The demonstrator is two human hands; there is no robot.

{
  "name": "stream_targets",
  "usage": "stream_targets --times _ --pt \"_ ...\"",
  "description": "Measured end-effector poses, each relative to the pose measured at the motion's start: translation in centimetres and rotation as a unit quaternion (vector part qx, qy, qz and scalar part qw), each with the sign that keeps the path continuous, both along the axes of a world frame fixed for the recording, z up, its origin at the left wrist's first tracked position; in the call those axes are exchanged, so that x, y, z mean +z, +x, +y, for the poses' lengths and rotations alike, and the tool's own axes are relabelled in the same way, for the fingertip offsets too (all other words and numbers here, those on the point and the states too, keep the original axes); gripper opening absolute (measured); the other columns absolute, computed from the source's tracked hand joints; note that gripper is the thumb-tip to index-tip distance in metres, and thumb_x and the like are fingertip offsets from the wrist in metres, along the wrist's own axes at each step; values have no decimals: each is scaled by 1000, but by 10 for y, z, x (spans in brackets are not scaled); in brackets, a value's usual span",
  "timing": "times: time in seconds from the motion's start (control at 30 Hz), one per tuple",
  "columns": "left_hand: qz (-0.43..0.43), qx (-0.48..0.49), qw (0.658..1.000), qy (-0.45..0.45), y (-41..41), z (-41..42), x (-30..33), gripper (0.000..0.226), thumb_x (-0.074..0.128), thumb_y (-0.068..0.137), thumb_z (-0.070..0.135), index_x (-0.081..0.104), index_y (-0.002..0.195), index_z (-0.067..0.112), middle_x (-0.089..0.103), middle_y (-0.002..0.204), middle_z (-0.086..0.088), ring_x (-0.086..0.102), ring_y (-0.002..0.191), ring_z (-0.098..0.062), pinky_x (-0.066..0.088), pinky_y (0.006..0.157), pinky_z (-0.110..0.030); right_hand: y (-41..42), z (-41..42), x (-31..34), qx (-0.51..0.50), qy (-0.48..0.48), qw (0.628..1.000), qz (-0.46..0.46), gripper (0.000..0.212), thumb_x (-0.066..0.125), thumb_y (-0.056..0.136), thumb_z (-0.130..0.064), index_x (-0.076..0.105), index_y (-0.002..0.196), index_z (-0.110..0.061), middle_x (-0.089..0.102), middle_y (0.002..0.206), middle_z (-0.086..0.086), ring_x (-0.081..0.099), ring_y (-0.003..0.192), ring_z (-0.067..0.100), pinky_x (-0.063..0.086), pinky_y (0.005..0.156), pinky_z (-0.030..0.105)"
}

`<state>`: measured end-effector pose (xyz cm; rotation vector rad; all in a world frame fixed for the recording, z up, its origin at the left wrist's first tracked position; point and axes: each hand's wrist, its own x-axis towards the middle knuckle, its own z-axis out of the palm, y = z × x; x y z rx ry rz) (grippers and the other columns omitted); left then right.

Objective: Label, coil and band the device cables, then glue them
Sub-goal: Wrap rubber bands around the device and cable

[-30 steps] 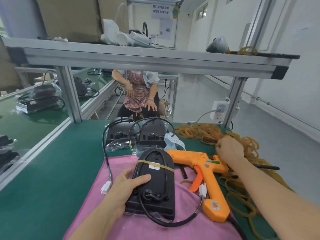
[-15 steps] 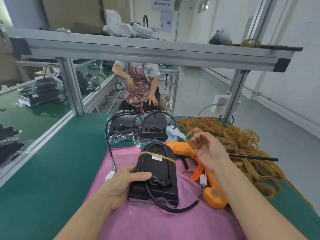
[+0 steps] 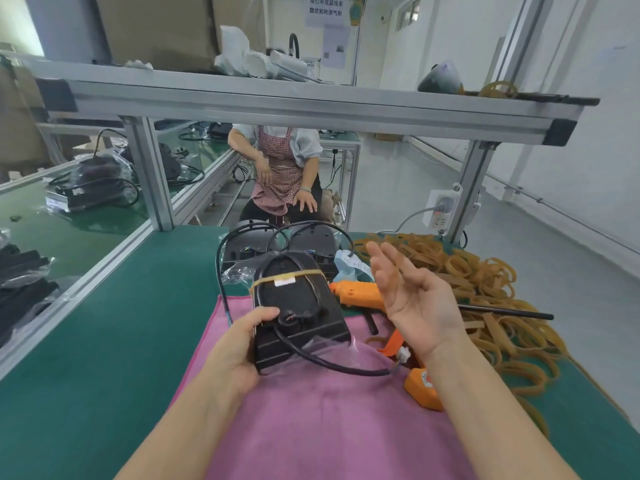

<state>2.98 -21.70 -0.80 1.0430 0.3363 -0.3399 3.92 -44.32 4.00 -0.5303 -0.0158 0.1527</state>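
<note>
My left hand (image 3: 242,344) grips the device (image 3: 298,310), one rubber band (image 3: 287,276) on; right hand (image 3: 412,299) spread, apparently empty; cable (image 3: 332,362) end loose, gluing remains.

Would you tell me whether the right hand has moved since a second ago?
Yes. The right hand left the rubber band pile and now hovers open, palm up, above the orange glue gun.

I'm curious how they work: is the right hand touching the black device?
Apart. The head view shows the right hand open, raised beside the black device, with the orange glue gun showing between them.

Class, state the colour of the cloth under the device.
Pink cloth, seen in the head view.
</note>
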Motion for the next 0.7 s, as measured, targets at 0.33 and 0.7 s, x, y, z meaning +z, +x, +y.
stream_targets --times 0.33,0.7 --pt "-52 132 988 -63 14 -8 12 50 64 86 12 51 133 2 67 116 -21 68 86 -33 59 69 -43 -61 20 -20 86 -483 871 -12 64 52 66 -69 76 74 -10 71 68 7 45 38 7 37 41 15" --pt "-97 193 973 -79 4 -17 -2 35 67 80 -1 62 114 9 75 83 -12 72 65 -25 58 53 -37 -54 74 -31 -128 -243 943 187 12 72 84 -13 70 83 -1 66 58 7 58 45 10 52 44 20"
